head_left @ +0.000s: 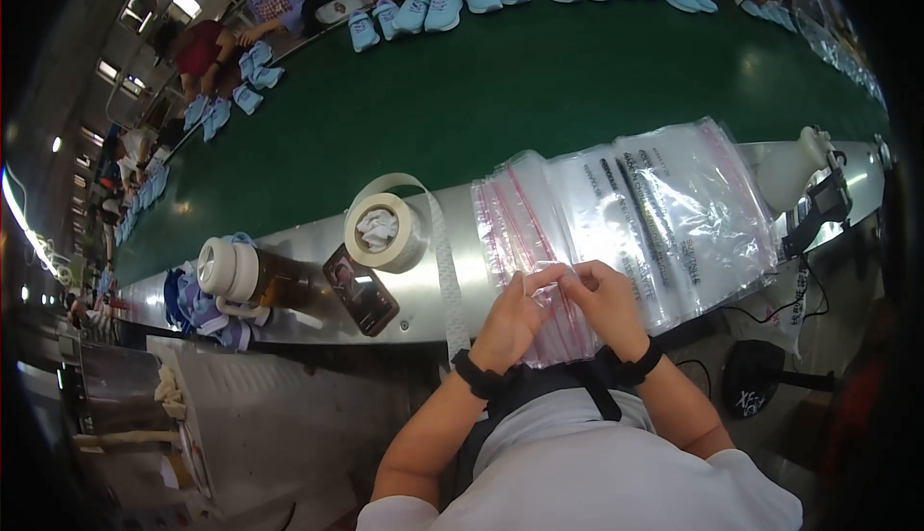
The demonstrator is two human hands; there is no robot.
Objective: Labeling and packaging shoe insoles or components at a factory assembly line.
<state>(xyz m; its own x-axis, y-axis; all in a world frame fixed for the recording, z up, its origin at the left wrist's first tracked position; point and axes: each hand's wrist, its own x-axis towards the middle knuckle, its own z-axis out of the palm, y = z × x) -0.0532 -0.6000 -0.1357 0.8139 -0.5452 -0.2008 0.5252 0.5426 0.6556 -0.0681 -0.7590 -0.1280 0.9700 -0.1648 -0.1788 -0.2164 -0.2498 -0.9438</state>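
Observation:
Over the near edge of a spread of clear plastic bags (664,223) with pink strips, my two hands meet at the fingertips. My left hand (513,324) is closed in a pinch, and my right hand (608,308) pinches right beside it. Whatever lies between the fingers is too small to make out. To the left stands a roll of white tape or labels (408,246) with crumpled white paper in its core. A loose white strip (445,266) loops from the roll and trails down beside my left wrist.
A phone (359,290) and a bottle of brown liquid (274,277) with a white lid rest on the metal ledge (318,237). Beyond runs a green conveyor belt (385,117), with light-blue shoes (443,7) along its far side. Other people sit there. At right is a black tape dispenser (818,208).

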